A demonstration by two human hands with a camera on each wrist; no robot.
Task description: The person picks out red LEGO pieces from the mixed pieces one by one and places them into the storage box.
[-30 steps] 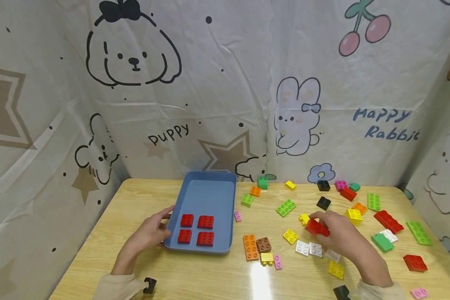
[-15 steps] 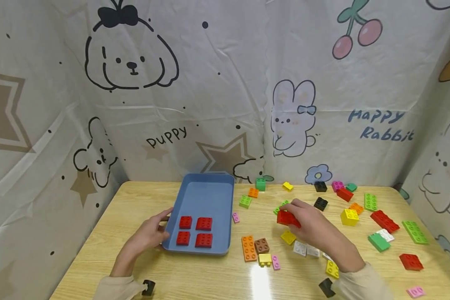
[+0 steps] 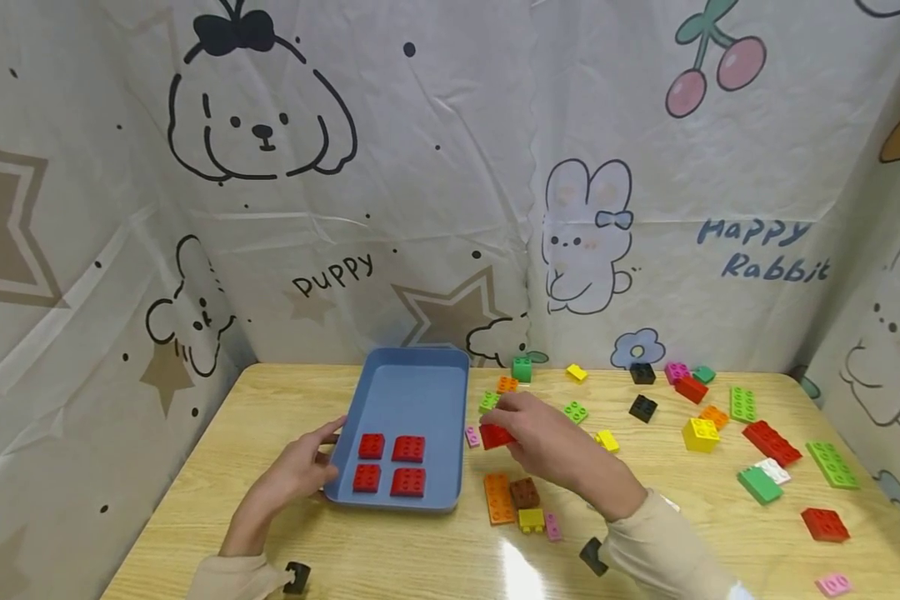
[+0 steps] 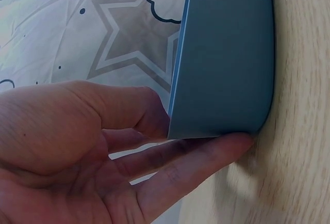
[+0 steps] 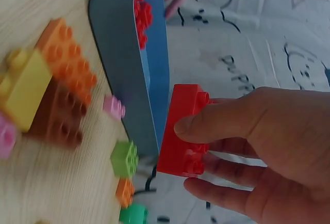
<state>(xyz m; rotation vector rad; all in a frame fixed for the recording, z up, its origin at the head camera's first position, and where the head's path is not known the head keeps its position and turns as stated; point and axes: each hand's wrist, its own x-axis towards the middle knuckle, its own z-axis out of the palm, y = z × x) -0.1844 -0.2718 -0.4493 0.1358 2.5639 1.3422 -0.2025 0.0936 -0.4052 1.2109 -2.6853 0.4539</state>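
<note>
At the left, a blue tray (image 3: 390, 392) lies on the table with several red bricks (image 3: 408, 448) at its near end. My left hand (image 3: 296, 471) holds the tray's left edge; in the left wrist view the thumb (image 4: 152, 113) meets the rim and the other fingers lie along the outer wall. My right hand (image 3: 543, 437) pinches a red building brick (image 5: 180, 131) between thumb and fingers. It is raised above the table, just right of the tray, with the studs facing the palm in the right wrist view.
Beside the tray lie an orange brick (image 3: 498, 498), a brown brick (image 3: 525, 493), a yellow brick (image 3: 530, 521) and small pink bricks. Many coloured bricks spread across the right side, including a long red brick (image 3: 771, 442) and a green brick (image 3: 759, 485). A printed cloth (image 3: 450, 208) hangs behind.
My right hand has carried the red brick leftward from among the loose bricks to near the tray's right side. The left hand stays at the tray's edge.
</note>
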